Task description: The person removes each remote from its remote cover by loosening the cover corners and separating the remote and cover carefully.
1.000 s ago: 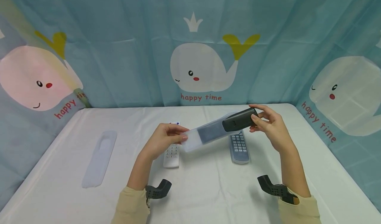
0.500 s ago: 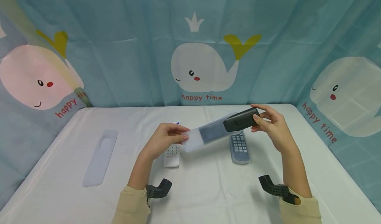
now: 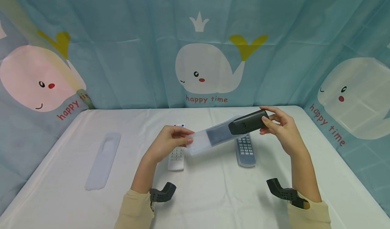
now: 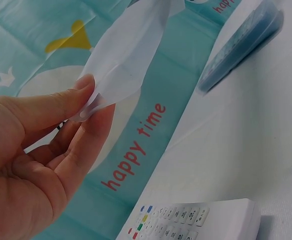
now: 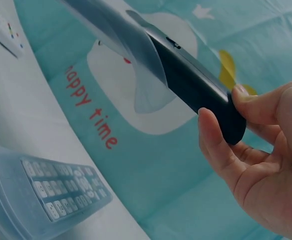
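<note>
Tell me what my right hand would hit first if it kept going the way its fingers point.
Probably the left hand: the right hand points leftward along the black remote and its clear cover. Depth is uncertain.

Your left hand (image 3: 169,141) is raised off the table (image 3: 213,195), forearm angled up from the cream sleeve, thumb and curled fingers (image 4: 81,100) pinching the near end of the clear sleeve (image 3: 201,141). Your right hand (image 3: 281,129) sits higher and further from you than the left, wrist bent, thumb (image 5: 213,140) and fingertips gripping the far end of the black remote (image 3: 248,122). Both hands are level with each other across that remote, well apart.
</note>
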A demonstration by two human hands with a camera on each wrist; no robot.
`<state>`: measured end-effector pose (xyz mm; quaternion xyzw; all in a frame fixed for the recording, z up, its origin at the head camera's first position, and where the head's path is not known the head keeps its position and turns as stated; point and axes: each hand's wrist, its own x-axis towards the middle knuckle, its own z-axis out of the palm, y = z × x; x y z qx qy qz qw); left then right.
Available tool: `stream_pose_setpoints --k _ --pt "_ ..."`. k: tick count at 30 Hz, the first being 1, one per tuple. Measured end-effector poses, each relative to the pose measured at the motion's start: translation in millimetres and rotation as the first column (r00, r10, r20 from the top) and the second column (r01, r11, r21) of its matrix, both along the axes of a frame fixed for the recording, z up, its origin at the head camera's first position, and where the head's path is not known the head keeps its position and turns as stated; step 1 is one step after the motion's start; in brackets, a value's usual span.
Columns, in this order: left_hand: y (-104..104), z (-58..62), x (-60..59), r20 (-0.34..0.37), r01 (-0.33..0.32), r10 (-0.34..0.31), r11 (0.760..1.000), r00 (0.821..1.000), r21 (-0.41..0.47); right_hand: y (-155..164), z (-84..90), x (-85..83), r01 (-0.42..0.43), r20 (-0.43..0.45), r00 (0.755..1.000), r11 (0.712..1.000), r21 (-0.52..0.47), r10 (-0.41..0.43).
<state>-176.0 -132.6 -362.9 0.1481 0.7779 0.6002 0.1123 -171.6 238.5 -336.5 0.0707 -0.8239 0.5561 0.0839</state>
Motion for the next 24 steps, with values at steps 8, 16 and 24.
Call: stream_pose_setpoints --k 8,16,24 --pt "-2.0 -0.6 -0.7 0.009 -0.009 0.009 1.000 1.000 0.000 4.5 -0.5 0.1 -0.001 -0.005 1.000 1.000 -0.007 0.001" --pt "-2.6 1.5 0.2 0.012 -0.011 0.011 1.000 1.000 0.000 7.2 -0.6 0.1 0.019 -0.005 1.000 1.000 -0.019 -0.019" --pt "-1.9 1.3 0.2 0.012 -0.009 0.009 1.000 1.000 -0.003 10.7 -2.0 0.2 0.031 0.007 0.999 0.999 -0.041 -0.031"
